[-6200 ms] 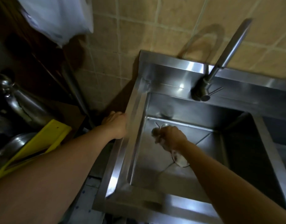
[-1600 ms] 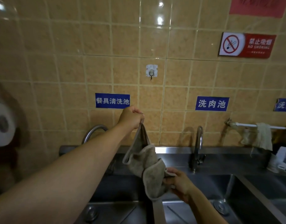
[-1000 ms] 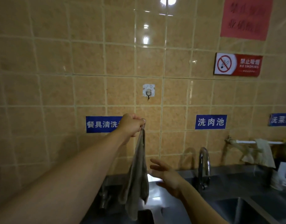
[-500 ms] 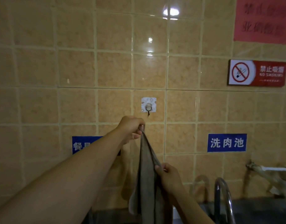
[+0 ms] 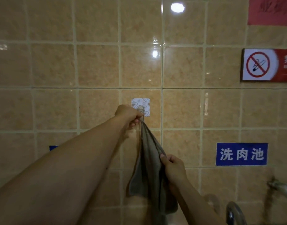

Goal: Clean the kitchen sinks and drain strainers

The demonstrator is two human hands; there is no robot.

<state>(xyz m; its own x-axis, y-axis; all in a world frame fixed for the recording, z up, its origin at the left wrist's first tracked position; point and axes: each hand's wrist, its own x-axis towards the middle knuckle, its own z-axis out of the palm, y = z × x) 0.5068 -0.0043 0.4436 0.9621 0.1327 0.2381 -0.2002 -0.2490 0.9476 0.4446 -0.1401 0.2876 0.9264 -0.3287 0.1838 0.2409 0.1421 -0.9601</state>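
Head view, facing a tiled wall point(image 5: 97, 65), beige glazed squares with pale grout, glare spots near top centre.

Left hand point(image 5: 129, 116) raised to the adhesive wall hook point(image 5: 140, 106), a small patterned white pad with a metal hook at its lower middle. Grip of this hand is pinched together on the top edge of a grey-brown cleaning cloth point(image 5: 147, 168), fingers curled, knuckles toward the wall. The bunched top of the cloth sits right at the hook; whether it is already looped over the hook cannot be told, the fingers cover the join.

Cloth hangs down from that point in long folds, flat against the wall, widening toward the bottom, lower edge near the frame's foot.

Right hand point(image 5: 172, 168) lower, just right of the cloth. Its grip is closed on the cloth's right-hand edge about midway down, thumb and fingertips clamped on the fabric, pulling that edge slightly rightward. Forearm runs off the bottom edge.

Wall signs: blue label with white Chinese characters point(image 5: 241, 154) right of the cloth; no-smoking sign point(image 5: 267, 64) upper right, cut by the frame; red paper notice point(image 5: 271, 11) in the top right corner; corner of a second blue label point(image 5: 54, 148) showing behind the left forearm.

Bottom right: curved top of a metal faucet point(image 5: 235, 213); a rail end point(image 5: 280, 188) at the right edge. Sinks and strainers out of frame.
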